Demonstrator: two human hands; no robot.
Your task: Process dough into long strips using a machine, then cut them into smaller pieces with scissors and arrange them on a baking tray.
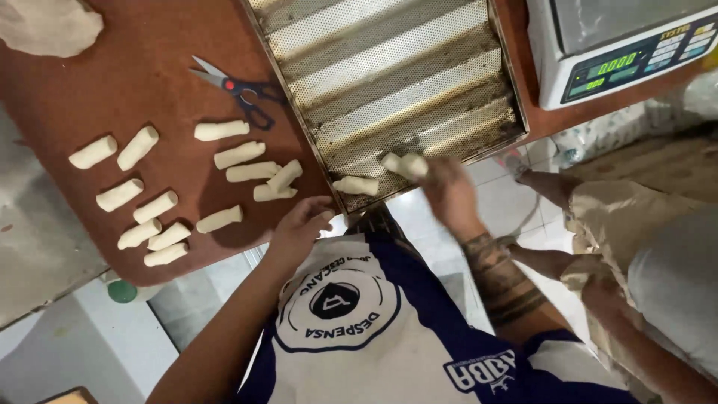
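At the left of the frame, dough rolls (pixel 153 206) lie in rows on the brown table (pixel 149 45), with scissors (pixel 238 88) above them. At centre, the left hand (pixel 299 224) rests open at the table's edge, fingers loosely spread. Right of it, one dough piece (pixel 356 185) lies on the perforated tray (pixel 396 75). The right hand (pixel 449 191) pinches another dough roll (pixel 404 164) over the tray's lower edge. A scale (pixel 613 52) sits at the upper right.

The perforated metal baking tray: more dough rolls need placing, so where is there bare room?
The perforated metal baking tray has bare channels beyond the pale dough roll at its near edge. The right hand holds another there. The brown table is crowded left of the scissors.
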